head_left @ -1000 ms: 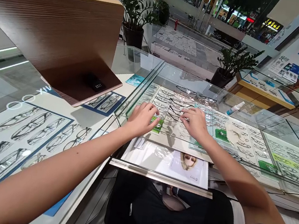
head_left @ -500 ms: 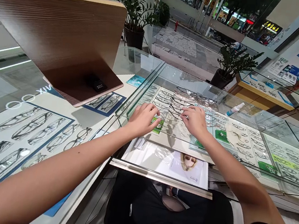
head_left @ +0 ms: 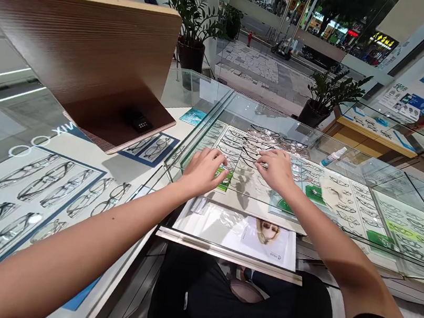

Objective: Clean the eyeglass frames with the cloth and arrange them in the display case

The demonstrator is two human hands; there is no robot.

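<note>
My left hand (head_left: 205,171) rests over the glass countertop (head_left: 244,196), fingers apart and loosely bent, with nothing held. A green card (head_left: 224,180) shows beside its thumb. My right hand (head_left: 275,169) is also open, its fingers spread toward the left. Close to its fingertips are dark-framed eyeglasses (head_left: 250,154); whether the fingers touch them I cannot tell. More dark eyeglasses (head_left: 264,131) sit farther back. Rows of spectacles fill the display beneath the glass.
A wooden box-like stand (head_left: 124,55) rises on the left, with a small black device (head_left: 138,120) inside. A spray bottle (head_left: 333,157) lies to the right. Below the glass, an open drawer (head_left: 229,254) holds a printed sheet (head_left: 267,240). Potted plants (head_left: 190,56) stand behind.
Both hands keep the same place and pose. The view has shifted very slightly, and traffic has moved in the street outside.
</note>
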